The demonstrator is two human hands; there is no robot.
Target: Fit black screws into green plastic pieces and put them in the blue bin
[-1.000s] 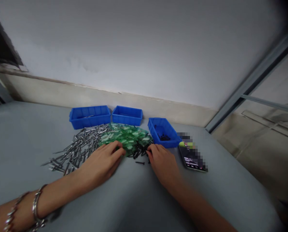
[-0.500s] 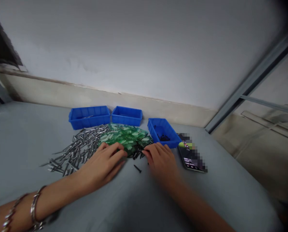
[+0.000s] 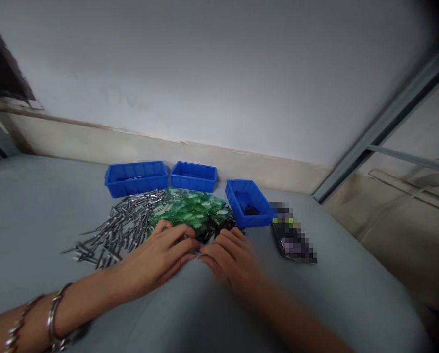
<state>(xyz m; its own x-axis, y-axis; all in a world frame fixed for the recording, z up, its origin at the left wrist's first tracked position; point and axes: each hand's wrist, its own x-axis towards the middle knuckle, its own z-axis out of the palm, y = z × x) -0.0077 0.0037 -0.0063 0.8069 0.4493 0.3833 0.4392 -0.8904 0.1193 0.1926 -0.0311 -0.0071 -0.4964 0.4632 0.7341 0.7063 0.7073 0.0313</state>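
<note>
Surface: grey table [image 3: 175,314], smooth and matt, its far edge along a wall [image 3: 204,78], whitish above with a cream band at the base. Dark opening [image 3: 2,63] at upper left; grey metal frame [image 3: 366,142] at right, with a crossbar.

Writing: phone [image 3: 293,240] lies right of the right bin [image 3: 256,220], screen partly pixelated, text unreadable.

Hands: left hand [image 3: 164,252] palm down, fingers bent and slightly parted, at the near edge of the green pile [image 3: 190,206]. Right hand [image 3: 234,257], blurred, fingers curled together, beside the black screws [image 3: 215,228]. Fingertips of both close together; cannot tell whether either grips anything. Two bracelets [image 3: 53,314] on left wrist.

Placement: nails [image 3: 123,225] spread left of the green pile; black screws at its right side. Left bin [image 3: 138,187] holds a few thin pieces; middle bin [image 3: 193,184] beside it; right bin, set at an angle, contains dark pieces.
</note>
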